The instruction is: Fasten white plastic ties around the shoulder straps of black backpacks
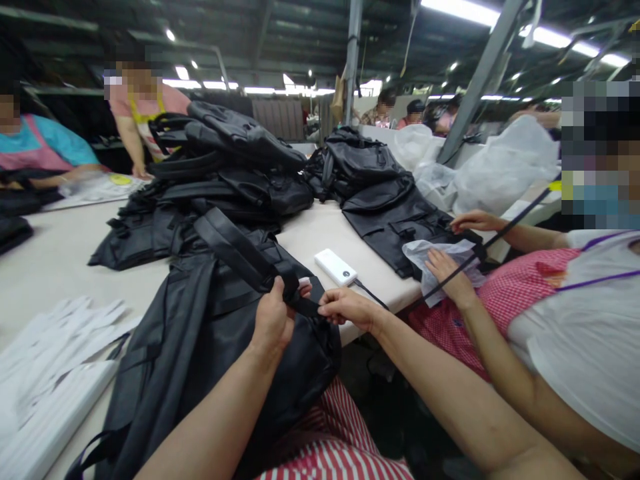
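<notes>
A black backpack (pixel 200 333) lies across the near table edge and over my lap, its straps facing up. My left hand (pixel 274 317) is closed around one of its black shoulder straps (pixel 233 243), where the padded part bends over. Just to the right, my right hand (pixel 350 309) pinches the strap's flat webbing end between thumb and fingers. The webbing stretches between both hands. Beyond them a white power bank (pixel 336 267) with a black cable rests on the table.
Piles of black backpacks (pixel 240 180) stand on the table (pixel 310 227). White paper strips (pixel 60 360) lie at left. A co-worker at right handles a plastic bag (pixel 440 257) beside another backpack (pixel 385 220). Clear plastic bags (pixel 505 167) are heaped behind. More people stand at far left.
</notes>
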`<state>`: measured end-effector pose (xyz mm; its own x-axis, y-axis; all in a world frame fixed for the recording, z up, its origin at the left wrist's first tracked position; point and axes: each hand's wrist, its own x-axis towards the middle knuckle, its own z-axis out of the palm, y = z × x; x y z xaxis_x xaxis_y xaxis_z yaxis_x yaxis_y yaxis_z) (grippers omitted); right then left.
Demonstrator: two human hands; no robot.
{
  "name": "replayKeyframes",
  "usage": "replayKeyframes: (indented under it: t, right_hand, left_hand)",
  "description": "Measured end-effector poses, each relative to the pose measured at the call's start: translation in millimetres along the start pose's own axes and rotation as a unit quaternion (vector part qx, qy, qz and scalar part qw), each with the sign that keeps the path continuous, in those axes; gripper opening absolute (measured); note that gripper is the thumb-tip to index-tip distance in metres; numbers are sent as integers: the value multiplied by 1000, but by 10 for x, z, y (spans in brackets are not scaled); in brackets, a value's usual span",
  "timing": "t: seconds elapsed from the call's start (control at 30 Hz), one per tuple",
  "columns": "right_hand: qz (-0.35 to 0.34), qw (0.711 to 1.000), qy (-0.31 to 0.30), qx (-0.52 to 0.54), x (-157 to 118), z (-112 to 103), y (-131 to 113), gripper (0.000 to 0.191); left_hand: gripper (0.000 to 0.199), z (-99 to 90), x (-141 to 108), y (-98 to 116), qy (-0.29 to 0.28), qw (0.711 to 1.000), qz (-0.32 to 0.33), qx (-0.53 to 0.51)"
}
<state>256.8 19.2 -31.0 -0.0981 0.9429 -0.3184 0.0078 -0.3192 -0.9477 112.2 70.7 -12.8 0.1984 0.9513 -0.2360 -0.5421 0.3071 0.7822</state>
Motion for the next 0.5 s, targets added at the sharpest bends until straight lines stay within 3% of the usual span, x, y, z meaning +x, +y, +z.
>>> replayKeyframes:
  t: [0.13,0.3,0.4,0.5]
  right_hand:
    - [38,998,3,41,-94,-116,179,9]
    - [54,996,15,71,-100,-184,290,6]
    - [37,998,40,6,-29,-112,336,4]
    - [-61,985,68,-147,-30,43,359,13]
  left_hand:
    - [29,-83,46,54,13,998,55,28]
    - [24,-50,43,135,35,993,91,68]
    - [23,-6,60,182,50,993,90,51]
    - [20,41,76,230,74,993,84,27]
